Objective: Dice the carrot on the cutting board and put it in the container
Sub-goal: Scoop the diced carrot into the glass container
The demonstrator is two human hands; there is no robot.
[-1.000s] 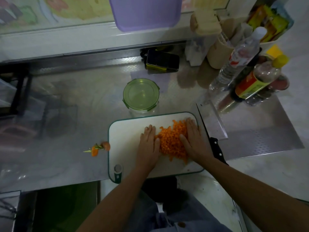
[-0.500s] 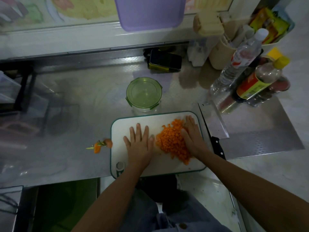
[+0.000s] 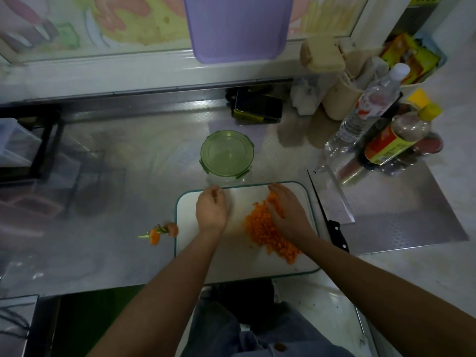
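Note:
A pile of diced carrot lies on the right half of the white cutting board. My right hand rests with straight fingers against the pile's right side. My left hand is over the board's far left part, away from the pile, its fingers loosely curled and holding nothing I can see. Its fingertips are close to the round container, which stands just beyond the board with its green lid on.
A cleaver lies on the steel counter right of the board, handle toward me. Carrot ends sit left of the board. Bottles and a beige jar stand at the back right, a phone behind the container.
My left hand has left the carrot pile, moved left and then forward toward the container, and its fingers have curled. The right hand has stayed against the pile.

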